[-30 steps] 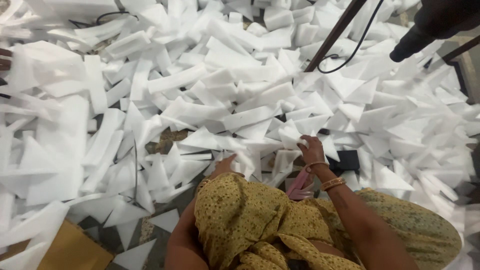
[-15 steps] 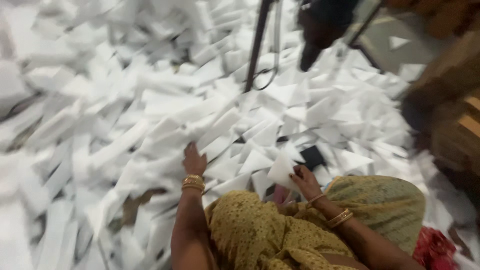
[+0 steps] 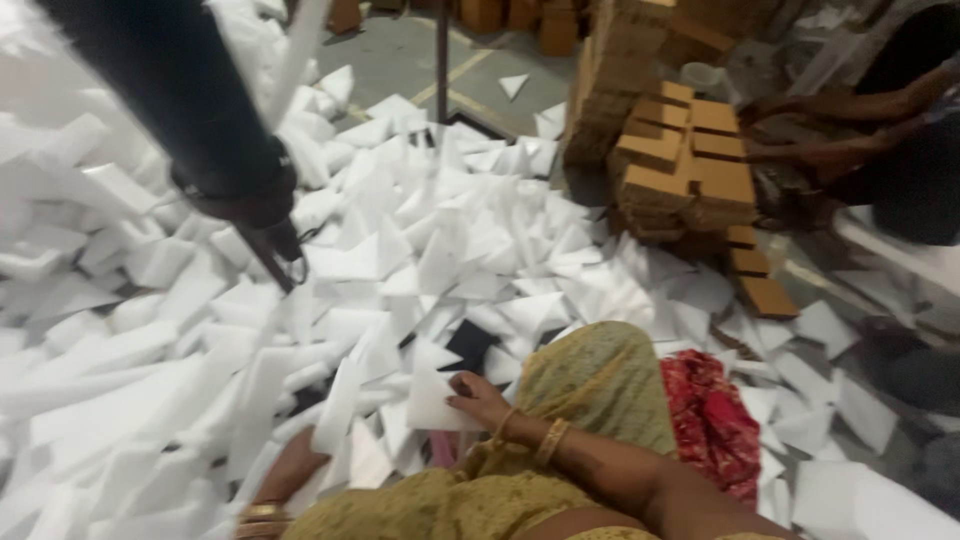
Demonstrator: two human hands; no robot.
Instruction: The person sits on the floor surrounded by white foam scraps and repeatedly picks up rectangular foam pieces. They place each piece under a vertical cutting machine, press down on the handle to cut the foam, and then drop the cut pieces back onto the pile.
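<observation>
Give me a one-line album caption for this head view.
Seated amid white foam offcuts, the right hand grips a foam triangle; brown cardboard stacks stand beyond.

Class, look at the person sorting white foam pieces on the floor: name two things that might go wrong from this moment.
1. The right hand pinches one foam piece lightly at its edge; it may slip back into the foam pile.
2. The left hand is partly buried among loose pieces, so pulling it out might scatter them.
</observation>
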